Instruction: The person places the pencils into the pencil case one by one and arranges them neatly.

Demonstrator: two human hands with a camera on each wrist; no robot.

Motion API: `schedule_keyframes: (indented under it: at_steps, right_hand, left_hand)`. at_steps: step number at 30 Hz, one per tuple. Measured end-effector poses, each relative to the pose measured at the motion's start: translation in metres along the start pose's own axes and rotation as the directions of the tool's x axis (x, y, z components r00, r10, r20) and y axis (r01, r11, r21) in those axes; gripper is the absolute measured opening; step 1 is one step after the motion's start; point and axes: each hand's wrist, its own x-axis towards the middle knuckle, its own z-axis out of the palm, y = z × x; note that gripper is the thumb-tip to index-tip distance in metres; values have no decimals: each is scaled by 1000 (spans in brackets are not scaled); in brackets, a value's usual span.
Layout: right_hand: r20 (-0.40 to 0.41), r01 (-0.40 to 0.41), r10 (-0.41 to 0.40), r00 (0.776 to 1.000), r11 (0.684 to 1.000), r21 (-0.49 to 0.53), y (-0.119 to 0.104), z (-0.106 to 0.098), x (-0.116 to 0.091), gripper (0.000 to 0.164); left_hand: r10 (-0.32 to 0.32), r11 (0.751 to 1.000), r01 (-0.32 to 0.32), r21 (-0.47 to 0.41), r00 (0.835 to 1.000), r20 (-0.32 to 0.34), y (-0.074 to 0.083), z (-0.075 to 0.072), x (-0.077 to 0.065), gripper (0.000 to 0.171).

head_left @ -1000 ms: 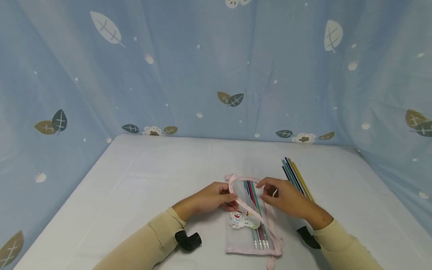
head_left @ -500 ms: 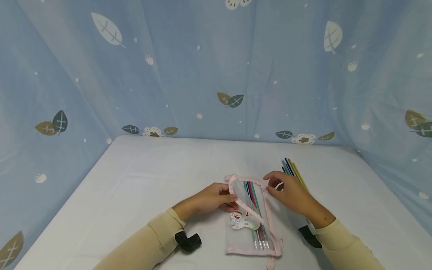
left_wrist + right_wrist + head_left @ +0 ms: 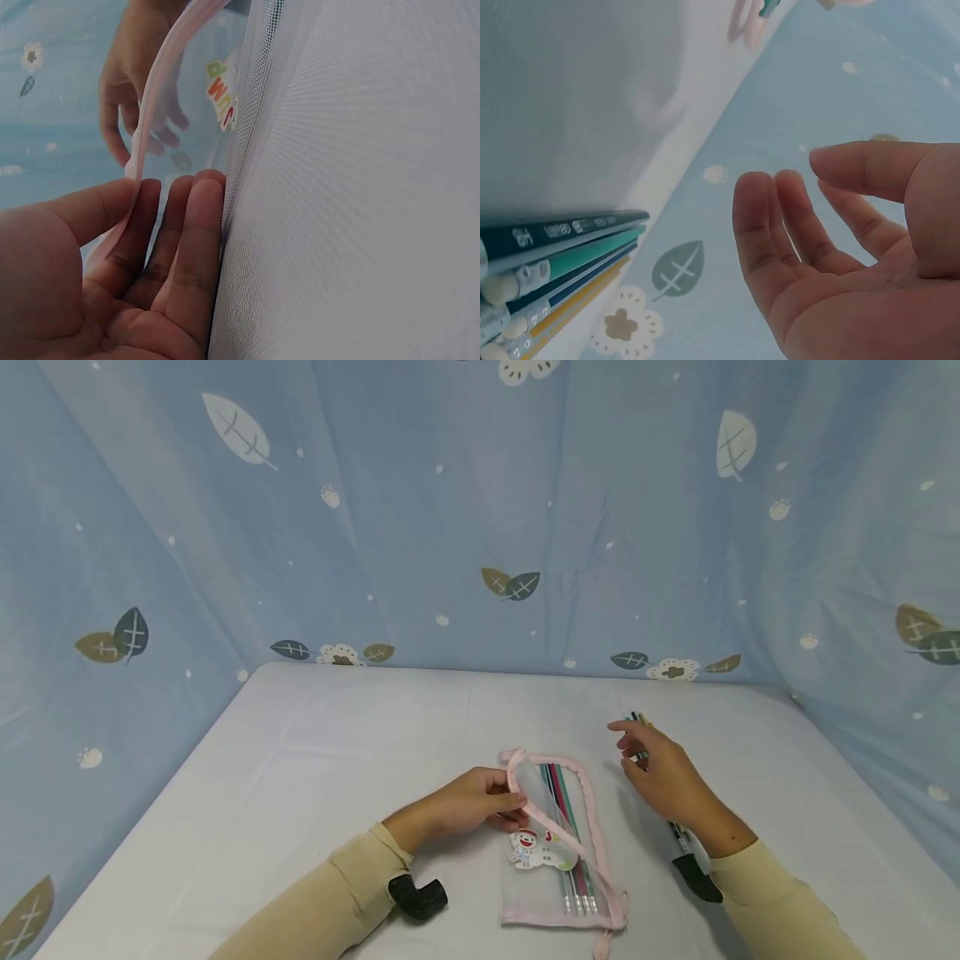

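Pink-edged mesh pouch (image 3: 532,892), its edge lifted by a left hand (image 3: 468,802); loose pencils (image 3: 585,253) beneath a right hand (image 3: 666,777)

Pouch: sheer mesh with pink trim; lies on a white-covered table (image 3: 337,760), right of centre, between the two hands. Upper layer raised along a diagonal pink edge, gaping at the upper right. Pink tab (image 3: 602,945) at the lower right corner.

Contents: slim pencils (image 3: 561,793) in teal, red and dark tones, laid lengthwise, pale ends toward the person.

Decoration: cartoon figure (image 3: 528,850) on the front; coloured letters (image 3: 220,94) in the left wrist view.

Left hand: at the pouch's left side, thumb and forefinger pinching the pink trim.

Right hand: beyond the pouch's right side, fingers loosely bent, thumb apart from them, grasping nothing.

Loose pencils: side by side, right of the pouch; dark, teal, blue and yellow. Partly covered by the right hand in the head view; a gap separates them in the right wrist view.

Backdrop: blue fabric (image 3: 420,510), printed with leaves, flowers and paw marks
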Motion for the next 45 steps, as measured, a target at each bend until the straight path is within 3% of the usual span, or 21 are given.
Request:
schedule_keyframes:
  at_steps: [8,18,25,35,45]
  right_hand:
    - [28,-6,7,1000,1000,-6,7,-3,1,54]
    - [115,-73,77,990,996,-43,15,-3,1,63]
    - [189,-73,77,979,997,-30,19,-4,1,65]
    - [207,-123,133,969,991,-62,24,-2,1,67]
    - [238,-115,126,963,992,-57,26,0,1,71]
  left_hand:
    - [7,1000,-7,-4,1000,-1,-1,0,0,21]
    - [11,1000,-11,-7,1000,4,-3,-1,1,21]
    - [4,1000,-4,-4,1000,-1,-2,-1,0,21]
    - [6,1000,-6,-5,1000,-3,-1,-1,0,21]
    - [2,1000,-2,-1,1000,3,-1,-1,0,21]
